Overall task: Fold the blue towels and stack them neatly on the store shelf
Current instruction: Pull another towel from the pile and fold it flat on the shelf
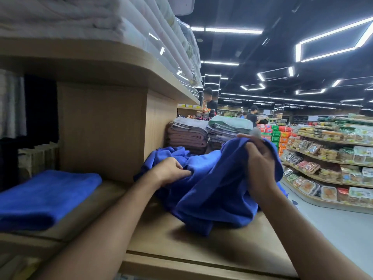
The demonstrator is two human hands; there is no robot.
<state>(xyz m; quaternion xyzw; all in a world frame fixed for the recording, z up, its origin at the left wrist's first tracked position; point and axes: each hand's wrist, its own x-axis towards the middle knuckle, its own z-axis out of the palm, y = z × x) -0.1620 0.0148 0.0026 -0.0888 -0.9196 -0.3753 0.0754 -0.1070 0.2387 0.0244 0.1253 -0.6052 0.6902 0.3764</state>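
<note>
My right hand grips a raised fold of the loose blue towel; my left hand pinches it lower down. It lies crumpled on the shelf, right of a folded blue towel.

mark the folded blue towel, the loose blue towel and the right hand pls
folded blue towel (46, 197): head view, middle of its top face.
loose blue towel (218, 190): head view, draped cloth between the two hands.
right hand (260, 158): head view, middle of the hand.
</note>
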